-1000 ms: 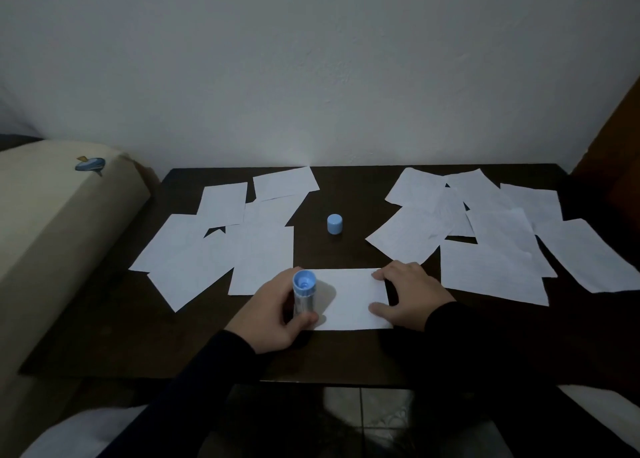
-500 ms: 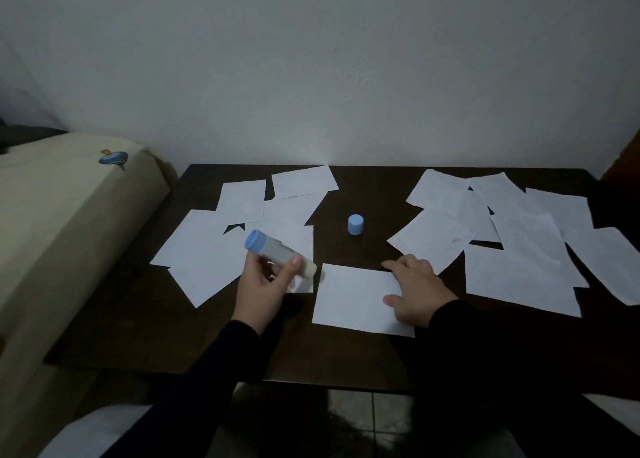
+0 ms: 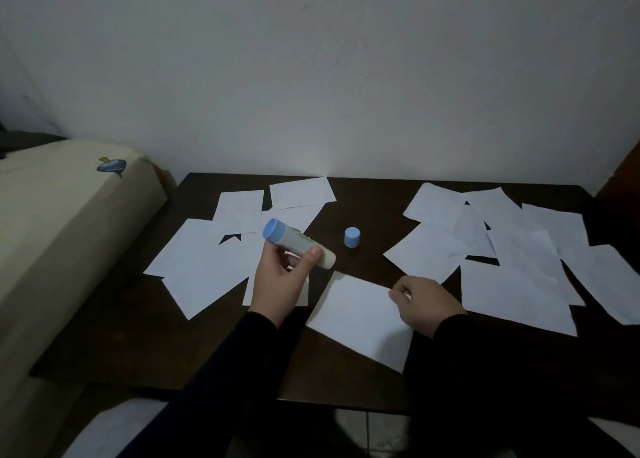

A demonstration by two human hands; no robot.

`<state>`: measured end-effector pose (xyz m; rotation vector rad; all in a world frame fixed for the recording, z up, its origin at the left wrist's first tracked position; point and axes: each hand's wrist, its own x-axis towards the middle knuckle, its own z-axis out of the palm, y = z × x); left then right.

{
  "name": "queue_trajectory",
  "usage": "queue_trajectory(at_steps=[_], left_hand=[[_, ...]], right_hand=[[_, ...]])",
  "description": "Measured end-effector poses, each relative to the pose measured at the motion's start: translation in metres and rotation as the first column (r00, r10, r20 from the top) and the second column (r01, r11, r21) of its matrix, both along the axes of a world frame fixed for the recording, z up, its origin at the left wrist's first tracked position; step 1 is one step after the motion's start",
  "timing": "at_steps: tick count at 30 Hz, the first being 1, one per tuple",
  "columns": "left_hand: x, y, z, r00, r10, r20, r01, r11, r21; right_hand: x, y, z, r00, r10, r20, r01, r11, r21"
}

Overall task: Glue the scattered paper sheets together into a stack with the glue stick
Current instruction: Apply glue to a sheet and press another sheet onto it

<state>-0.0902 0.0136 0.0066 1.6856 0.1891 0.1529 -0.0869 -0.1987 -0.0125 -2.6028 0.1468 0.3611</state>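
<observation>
While lifted, glue stick (image 3: 298, 243) — between left hand (image 3: 280, 282) fingers | right hand (image 3: 425, 301) pinches sheet (image 3: 360, 319)

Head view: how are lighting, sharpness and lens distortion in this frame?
Head view: dim, bluish and low in contrast; the dark sleeves merge with the table. No glare. The paper sheets show no readable detail. The glue stick looks slightly soft. The wide angle bends the table's far edge.

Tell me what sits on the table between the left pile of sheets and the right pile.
In the head view, the blue cap stands alone on the dark table between the left sheets and right sheets.
</observation>
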Motion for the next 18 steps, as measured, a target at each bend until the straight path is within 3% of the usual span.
queue_trajectory(at_steps=[5,8,11,14,18], left_hand=[[0.006,-0.018,0.011,1.0,-0.002,0.021,0.002,1.0,-0.009],[0.006,-0.029,0.017,0.999,-0.04,0.001,0.04,0.999,-0.016],[0.002,-0.039,0.016,0.99,-0.123,-0.069,0.124,0.992,0.002],[-0.004,-0.045,0.006,0.959,-0.269,-0.086,0.281,0.939,0.199],[-0.007,-0.049,-0.002,0.891,-0.427,-0.151,0.449,0.785,0.427]], right_hand=[[-0.001,-0.005,0.003,0.966,-0.235,0.112,0.229,0.971,0.065],[-0.002,-0.006,0.0,0.951,-0.308,0.026,0.299,0.938,0.174],[-0.003,0.001,-0.003,0.947,-0.316,-0.059,0.321,0.931,0.174],[-0.01,0.006,-0.004,0.954,-0.293,-0.065,0.3,0.944,0.14],[-0.014,0.005,0.007,0.991,-0.114,0.064,0.121,0.986,-0.113]])
